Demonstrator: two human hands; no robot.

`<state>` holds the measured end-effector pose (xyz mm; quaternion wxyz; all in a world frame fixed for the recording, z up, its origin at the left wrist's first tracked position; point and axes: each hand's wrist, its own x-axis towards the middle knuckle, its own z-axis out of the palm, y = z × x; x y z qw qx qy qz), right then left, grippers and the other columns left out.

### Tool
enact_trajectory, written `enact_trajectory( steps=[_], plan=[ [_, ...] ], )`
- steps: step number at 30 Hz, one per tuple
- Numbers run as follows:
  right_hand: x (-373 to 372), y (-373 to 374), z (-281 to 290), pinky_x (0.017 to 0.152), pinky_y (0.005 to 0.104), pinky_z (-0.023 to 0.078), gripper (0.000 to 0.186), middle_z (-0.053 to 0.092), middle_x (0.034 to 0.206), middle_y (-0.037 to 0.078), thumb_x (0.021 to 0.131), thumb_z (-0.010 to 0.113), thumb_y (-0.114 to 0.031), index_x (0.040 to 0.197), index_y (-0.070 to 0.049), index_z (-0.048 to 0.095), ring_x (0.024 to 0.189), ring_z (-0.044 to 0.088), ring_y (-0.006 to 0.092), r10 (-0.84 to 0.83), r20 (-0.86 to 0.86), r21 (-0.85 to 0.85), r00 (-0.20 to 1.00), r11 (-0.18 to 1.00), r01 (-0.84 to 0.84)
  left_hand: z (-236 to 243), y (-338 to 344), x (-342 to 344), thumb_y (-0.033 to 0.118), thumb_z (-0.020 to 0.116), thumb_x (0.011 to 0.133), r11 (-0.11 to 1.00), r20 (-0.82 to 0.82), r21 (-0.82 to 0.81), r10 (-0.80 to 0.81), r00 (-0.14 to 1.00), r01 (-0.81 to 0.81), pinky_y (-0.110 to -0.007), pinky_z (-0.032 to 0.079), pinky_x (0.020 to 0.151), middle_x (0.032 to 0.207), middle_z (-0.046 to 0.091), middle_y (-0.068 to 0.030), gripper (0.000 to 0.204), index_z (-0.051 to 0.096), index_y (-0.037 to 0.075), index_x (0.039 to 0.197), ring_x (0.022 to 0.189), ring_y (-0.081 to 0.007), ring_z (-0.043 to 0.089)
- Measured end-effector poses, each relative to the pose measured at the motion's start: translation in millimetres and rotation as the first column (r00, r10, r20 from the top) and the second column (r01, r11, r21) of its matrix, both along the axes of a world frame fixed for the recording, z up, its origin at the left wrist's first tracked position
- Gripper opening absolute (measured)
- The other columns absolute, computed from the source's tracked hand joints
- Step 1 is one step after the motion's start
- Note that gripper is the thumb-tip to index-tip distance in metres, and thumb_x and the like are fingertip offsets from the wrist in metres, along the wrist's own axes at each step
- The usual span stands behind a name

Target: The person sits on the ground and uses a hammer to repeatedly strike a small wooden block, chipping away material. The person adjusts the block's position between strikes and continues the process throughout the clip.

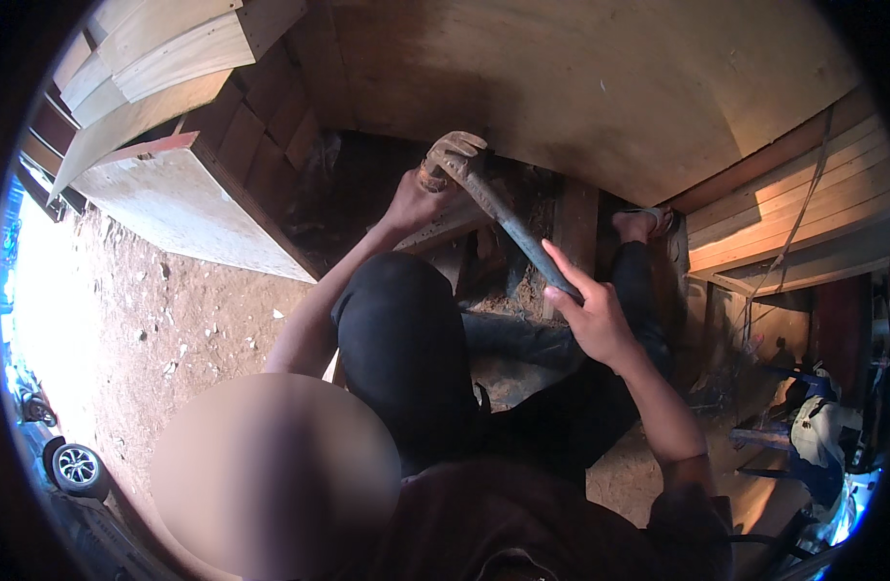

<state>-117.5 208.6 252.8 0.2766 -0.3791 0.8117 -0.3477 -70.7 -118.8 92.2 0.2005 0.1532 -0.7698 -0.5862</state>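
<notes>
A claw hammer with a worn, rusty head and a blue-grey handle slants across the middle of the view. My right hand is closed round the lower end of its handle, thumb and forefinger lying along it. The hammer's head is right at my left hand and overlaps it. That hand looks curled, but its fingers are mostly hidden, and what they hold cannot be made out. Just below it runs a wooden strip, over a dark, cluttered patch between my legs and a large panel.
A large plywood panel stands ahead. Stacked boards and a white-faced panel are at the left. Wooden slats with a hanging cord are at the right. My bent knee is between my arms. Chips litter the dirt floor.
</notes>
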Motion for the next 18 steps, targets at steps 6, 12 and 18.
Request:
enact_trajectory(
  steps=[6,12,18],
  plan=[
    [1,11,18,0.065,0.0212,0.043,0.062,0.056,0.084,-0.006,0.106,0.063,-0.017,0.163,-0.012,0.041,0.069,0.048,0.0026,-0.156,0.212,-0.236,0.965,0.95,0.206,0,-2,0,0.017,0.071,0.09,1.0,0.063,-0.029,0.007,0.998,-0.005,-0.036,0.051,0.066,0.075,0.065,-0.0062,0.019,0.064,-0.001,0.088,0.074,-0.0105,0.059],
    [-2,7,-6,0.063,0.0257,0.047,0.059,0.057,0.079,-0.001,0.107,0.06,-0.013,0.162,-0.004,0.04,0.067,0.052,0.0069,-0.075,-0.074,-0.402,0.994,0.915,0.039,1,-2,-1,0.018,0.075,0.09,0.998,-0.001,-0.063,0.008,1.0,-0.008,-0.035,0.052,0.067,0.079,0.068,-0.0043,0.02,0.065,0.001,0.088,0.076,-0.0113,0.062],
    [-7,3,-17,0.073,0.0336,0.054,0.059,0.069,0.105,0.028,0.104,0.062,-0.012,0.16,-0.014,0.045,0.075,0.071,0.024,0.088,-0.161,0.043,0.983,0.996,-0.083,9,1,2,0.021,0.076,0.091,0.999,-0.064,-0.027,0.026,0.998,-0.028,-0.036,0.056,0.08,0.096,0.073,-0.0065,0.026,0.07,0.0,0.104,0.091,-0.0133,0.066]
  ],
)
